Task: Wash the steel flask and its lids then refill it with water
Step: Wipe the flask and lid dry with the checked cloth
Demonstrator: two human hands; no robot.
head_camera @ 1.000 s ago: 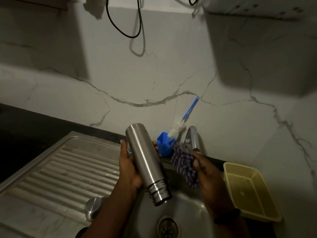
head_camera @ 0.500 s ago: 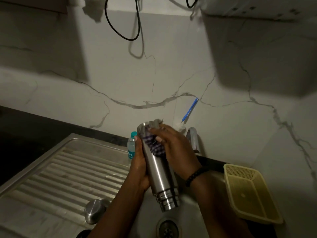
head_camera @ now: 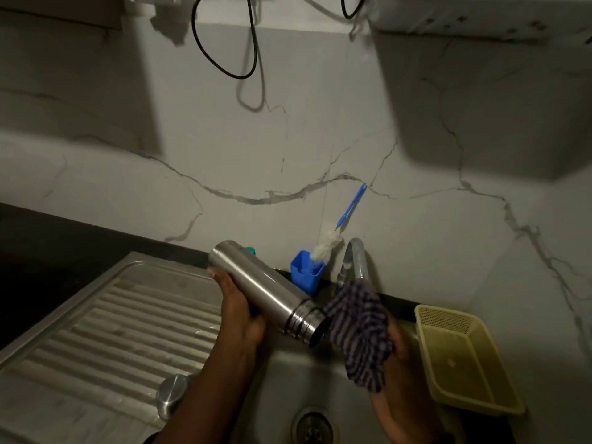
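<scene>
One steel flask [head_camera: 267,291], uncapped, is held tilted over the sink basin [head_camera: 288,373], base up and to the far left, open mouth down and to the right. The left hand [head_camera: 238,310] grips its body from beneath, fingers curled round it. The right hand [head_camera: 392,354] holds one striped cloth [head_camera: 358,328] bunched against its palm, just beside the flask's mouth; whether cloth and rim touch cannot be told. One steel lid [head_camera: 171,390] stands on the ribbed drainboard [head_camera: 105,331], near left of the basin. One drain [head_camera: 314,426] shows at the near edge. One tap [head_camera: 354,259] rises behind the cloth. One blue holder [head_camera: 304,272] at the far rim carries one bottle brush [head_camera: 341,230] with a blue handle, leaning on the marble wall [head_camera: 128,174]. One teal bottle cap [head_camera: 250,250] shows behind the flask's base. One yellow basket [head_camera: 464,357] sits on the dark worktop [head_camera: 48,238] right of the sink. Two black cables [head_camera: 224,43] hang from above.
</scene>
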